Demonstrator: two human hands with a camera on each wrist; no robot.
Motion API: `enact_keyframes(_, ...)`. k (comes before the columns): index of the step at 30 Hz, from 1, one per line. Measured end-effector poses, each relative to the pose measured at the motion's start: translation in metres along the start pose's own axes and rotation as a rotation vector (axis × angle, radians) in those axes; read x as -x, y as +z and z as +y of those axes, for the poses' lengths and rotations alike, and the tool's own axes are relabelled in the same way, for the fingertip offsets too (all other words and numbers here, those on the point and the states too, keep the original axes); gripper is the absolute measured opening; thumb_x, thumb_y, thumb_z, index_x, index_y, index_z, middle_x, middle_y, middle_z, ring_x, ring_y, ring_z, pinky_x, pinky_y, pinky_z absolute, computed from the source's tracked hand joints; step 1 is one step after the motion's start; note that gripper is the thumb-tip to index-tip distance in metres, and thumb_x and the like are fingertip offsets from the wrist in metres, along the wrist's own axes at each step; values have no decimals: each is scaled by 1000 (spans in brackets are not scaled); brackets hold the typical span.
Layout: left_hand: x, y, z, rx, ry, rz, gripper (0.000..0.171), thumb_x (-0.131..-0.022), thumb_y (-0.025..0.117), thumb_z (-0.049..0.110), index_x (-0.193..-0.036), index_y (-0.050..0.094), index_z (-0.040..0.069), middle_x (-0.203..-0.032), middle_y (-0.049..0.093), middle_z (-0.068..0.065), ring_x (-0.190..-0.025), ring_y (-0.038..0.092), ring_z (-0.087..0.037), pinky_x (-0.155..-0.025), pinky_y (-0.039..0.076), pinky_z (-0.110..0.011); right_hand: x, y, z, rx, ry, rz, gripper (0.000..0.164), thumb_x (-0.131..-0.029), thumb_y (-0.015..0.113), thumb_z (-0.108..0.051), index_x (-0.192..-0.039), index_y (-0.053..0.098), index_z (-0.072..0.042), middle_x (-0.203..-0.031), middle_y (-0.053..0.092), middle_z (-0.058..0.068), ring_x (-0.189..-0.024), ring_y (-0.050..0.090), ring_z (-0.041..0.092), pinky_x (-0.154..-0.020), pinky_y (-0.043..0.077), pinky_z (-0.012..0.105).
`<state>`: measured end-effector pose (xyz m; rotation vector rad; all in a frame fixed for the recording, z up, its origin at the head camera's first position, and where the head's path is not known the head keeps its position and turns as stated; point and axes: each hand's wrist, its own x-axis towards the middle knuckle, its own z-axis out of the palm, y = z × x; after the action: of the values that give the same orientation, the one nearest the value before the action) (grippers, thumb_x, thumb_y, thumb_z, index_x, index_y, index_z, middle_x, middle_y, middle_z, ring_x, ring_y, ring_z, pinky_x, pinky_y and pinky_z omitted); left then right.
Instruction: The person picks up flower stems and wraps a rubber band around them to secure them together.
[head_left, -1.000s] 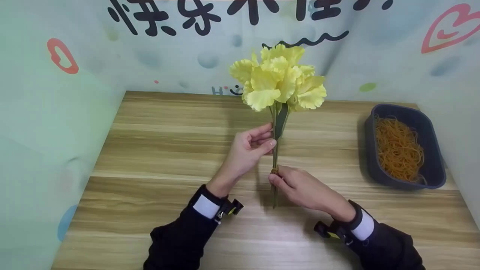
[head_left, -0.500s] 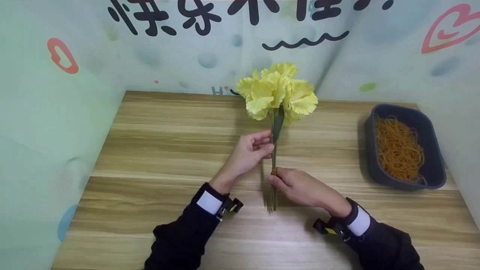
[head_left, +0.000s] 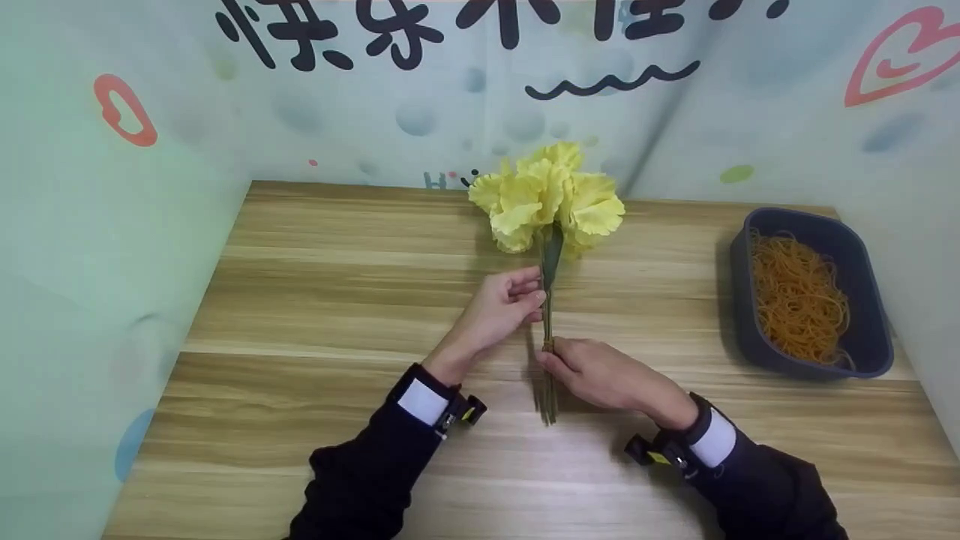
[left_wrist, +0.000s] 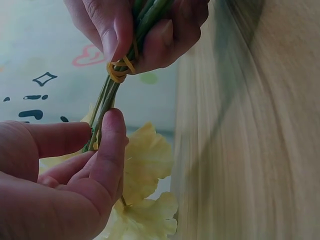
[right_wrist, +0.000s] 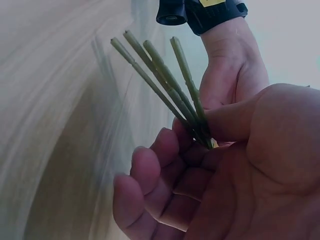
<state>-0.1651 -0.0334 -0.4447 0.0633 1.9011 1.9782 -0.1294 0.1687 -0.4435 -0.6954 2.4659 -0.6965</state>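
A bunch of yellow flowers (head_left: 551, 199) with ruffled petals and green stems is held over the table, blooms toward the back wall. My left hand (head_left: 499, 315) pinches the stems between thumb and fingers, just below a dark green leaf (head_left: 551, 259). Lower down, my right hand (head_left: 611, 375) grips the same stems between thumb and forefinger. A yellow rubber band (left_wrist: 118, 71) is wound round the stems right at the right hand's fingertips. In the right wrist view several cut stem ends (right_wrist: 157, 62) fan out past that hand.
On the right of the wooden table (head_left: 315, 300) stands a dark blue tub (head_left: 862, 277) filled with loose orange-yellow rubber bands (head_left: 799, 300). A printed cloth backdrop (head_left: 337, 127) rises along the table's back edge, with pale walls at both sides.
The bunch has come down and slightly closer to me, its blooms now lower in the head view. Both hands keep their hold on the stems and have shifted only a little.
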Motion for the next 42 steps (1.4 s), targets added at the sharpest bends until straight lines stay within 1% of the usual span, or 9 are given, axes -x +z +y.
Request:
enact_keyframes(5,-4,0,-4,-32,-9,-16,58,-113,62,1,-167,43,-6,-160,62,-29,-137,72,-37,-113,65,-37,-1,2,2,-10,14,-25,32,-122,48,-32,-111,68,-10,-93,67,2,-89,65,19,-83,58,43)
enact_keyframes(8,-5,0,-6,-61,-22,-22,61,-112,65,4,-168,42,-5,-157,64,-28,-130,74,-33,-110,66,-35,-4,5,7,-21,11,-31,34,-122,48,-35,-108,67,-11,-88,64,1,-81,61,17,-76,55,38)
enact_keyframes(11,-5,0,-7,-101,-28,-25,66,-110,70,7,-169,41,-4,-156,65,-25,-126,74,-28,-108,66,-33,-10,13,22,-9,-5,-15,37,-121,48,-42,-103,65,-15,-84,60,-2,-75,59,15,-69,52,34)
enact_keyframes(15,-6,0,-10,-160,12,-31,67,-108,72,5,-168,42,-5,-154,67,-26,-130,74,-33,-108,65,-30,-18,26,42,27,-3,6,39,-120,49,-51,-99,63,-22,-80,57,-7,-73,59,11,-67,50,30)
enact_keyframes(18,-7,1,-12,-185,25,-32,67,-107,71,1,-167,43,-4,-153,69,-26,-132,74,-35,-109,65,-30,-17,23,36,34,-9,-4,41,-121,47,-51,-99,64,-20,-80,58,-6,-74,60,13,-69,51,33)
enact_keyframes(23,-7,1,-14,-180,-14,-26,69,-107,71,0,-170,42,0,-153,69,-24,-125,75,-30,-104,67,-30,-10,14,19,21,-45,-10,42,-120,49,-47,-98,65,-15,-81,59,-2,-76,60,16,-70,53,39)
enact_keyframes(30,-8,1,-17,-189,-47,-13,71,-107,71,0,-171,41,4,-149,71,-21,-117,75,-25,-96,68,-29,-18,26,37,75,-109,44,43,-119,52,-49,-94,64,-16,-76,56,-5,-68,58,13,-61,49,33)
enact_keyframes(37,-9,1,-19,-189,-65,-7,72,-107,71,1,-172,40,3,-153,68,-22,-114,76,-24,-97,68,-29,-19,27,38,68,-53,48,43,-117,57,-53,-98,64,-15,-77,56,-4,-66,55,15,-59,46,32)
enact_keyframes(42,-10,1,-19,-186,-75,-8,71,-107,71,1,-172,41,4,-154,67,-23,-112,77,-25,-97,69,-31,-26,36,50,130,8,52,40,-116,57,-55,-103,63,-18,-79,57,-8,-70,57,10,-62,48,30)
